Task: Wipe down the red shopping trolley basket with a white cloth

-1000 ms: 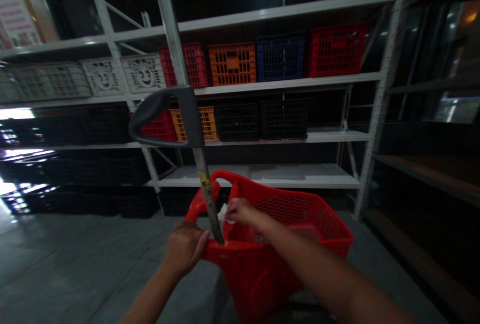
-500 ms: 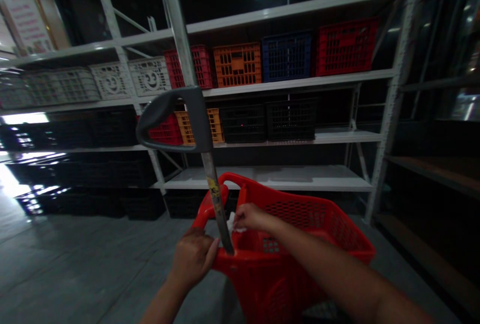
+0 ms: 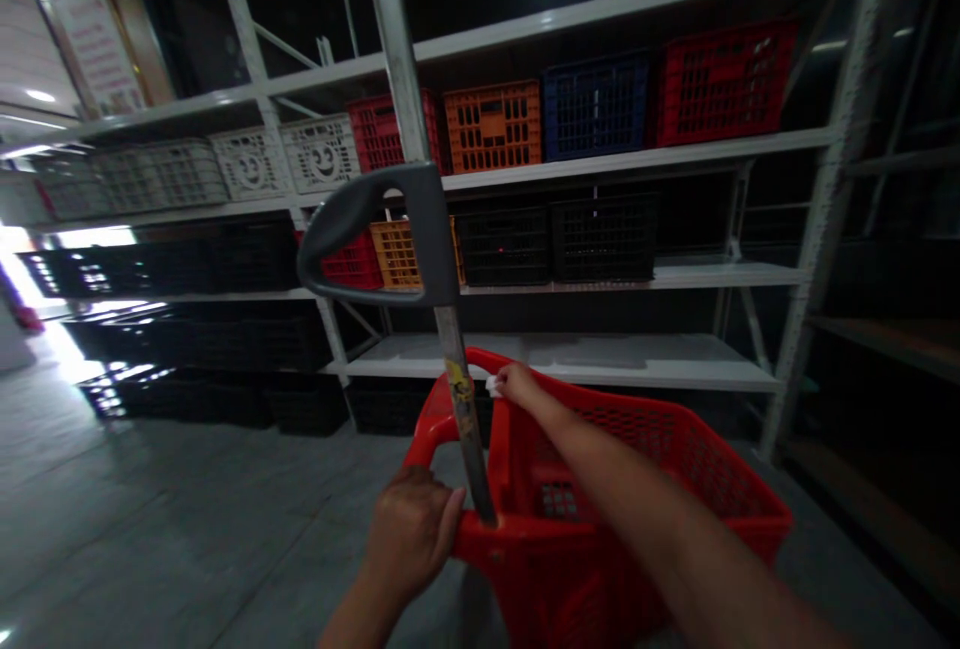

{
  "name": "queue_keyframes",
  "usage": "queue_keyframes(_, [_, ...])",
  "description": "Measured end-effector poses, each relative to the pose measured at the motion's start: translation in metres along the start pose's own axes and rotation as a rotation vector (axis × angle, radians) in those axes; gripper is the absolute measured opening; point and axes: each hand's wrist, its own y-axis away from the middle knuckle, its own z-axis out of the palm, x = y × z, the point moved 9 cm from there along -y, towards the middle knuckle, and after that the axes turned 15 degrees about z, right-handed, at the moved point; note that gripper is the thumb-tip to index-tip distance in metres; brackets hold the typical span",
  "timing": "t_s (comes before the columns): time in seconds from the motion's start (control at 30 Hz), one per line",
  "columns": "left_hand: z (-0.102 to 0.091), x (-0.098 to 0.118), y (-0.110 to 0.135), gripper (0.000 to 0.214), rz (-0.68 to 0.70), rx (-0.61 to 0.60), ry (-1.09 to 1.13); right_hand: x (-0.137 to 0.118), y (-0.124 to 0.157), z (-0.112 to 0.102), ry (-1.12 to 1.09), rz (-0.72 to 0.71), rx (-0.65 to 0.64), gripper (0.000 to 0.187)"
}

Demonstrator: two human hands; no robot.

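Note:
A red plastic shopping basket [image 3: 675,519] on wheels stands right in front of me. Its grey pull handle [image 3: 375,229] rises on a metal rod [image 3: 463,409] from the near rim. My left hand [image 3: 412,534] is closed on the basket's near left corner, beside the foot of the rod. My right hand [image 3: 514,384] reaches over the basket and presses a small white cloth [image 3: 493,385] against the red carry handle [image 3: 480,369] at the far rim, fingers closed round the cloth.
White metal shelving [image 3: 600,164] fills the wall ahead, with red, orange, blue, black and white crates [image 3: 491,124] on it. A shelf post [image 3: 817,199] stands to the right. Black crates [image 3: 187,389] are stacked low on the left. The floor [image 3: 150,529] is grey.
My right hand has moved with the cloth from beside the rod up and forward to the carry handle at the far rim. The view has shifted; my left hand keeps its hold.

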Motion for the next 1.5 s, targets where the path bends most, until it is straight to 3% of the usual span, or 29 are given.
queue_keyframes(0.13, [-0.001,0.003,-0.001,0.035,0.016,0.009,0.013,0.009,0.007,0.007,0.072,0.001,-0.116,0.006])
queue_keyframes(0.33, [0.000,0.002,0.000,0.036,-0.014,-0.010,0.012,0.004,-0.010,-0.012,0.081,0.068,0.019,0.009])
queue_keyframes(0.43, [0.002,-0.003,0.000,0.039,-0.040,-0.043,-0.019,-0.003,-0.002,-0.012,0.087,0.052,0.032,0.009])
queue_keyframes(0.6, [0.003,-0.008,-0.001,0.043,-0.051,-0.069,-0.068,-0.008,0.054,-0.002,0.092,-0.068,-0.051,0.009])
queue_keyframes(0.77, [0.005,-0.009,-0.003,0.044,-0.051,-0.107,-0.103,-0.019,0.125,0.011,0.042,-0.264,-0.273,0.012])
queue_keyframes(0.87, [0.006,-0.010,-0.005,0.045,-0.063,-0.128,-0.112,-0.024,0.140,0.015,0.032,-0.262,-0.385,0.013])
queue_keyframes(1.07, [0.005,-0.007,-0.010,0.045,-0.093,-0.131,-0.133,-0.027,0.120,-0.009,0.100,-0.067,-0.040,0.016])
queue_keyframes(1.17, [0.006,-0.006,-0.012,0.046,-0.099,-0.149,-0.138,-0.027,0.127,-0.010,0.099,-0.085,-0.065,0.015])
queue_keyframes(1.33, [0.009,-0.009,-0.012,0.049,-0.141,-0.194,-0.156,-0.016,0.159,-0.021,-0.032,-0.079,-0.309,0.012])
queue_keyframes(1.43, [0.012,-0.011,-0.012,0.049,-0.143,-0.197,-0.145,-0.017,0.182,-0.040,-0.236,-0.071,-0.243,0.018])
queue_keyframes(1.5, [0.013,-0.012,-0.013,0.050,-0.145,-0.196,-0.145,-0.023,0.201,-0.045,-0.227,-0.155,-0.148,0.016])
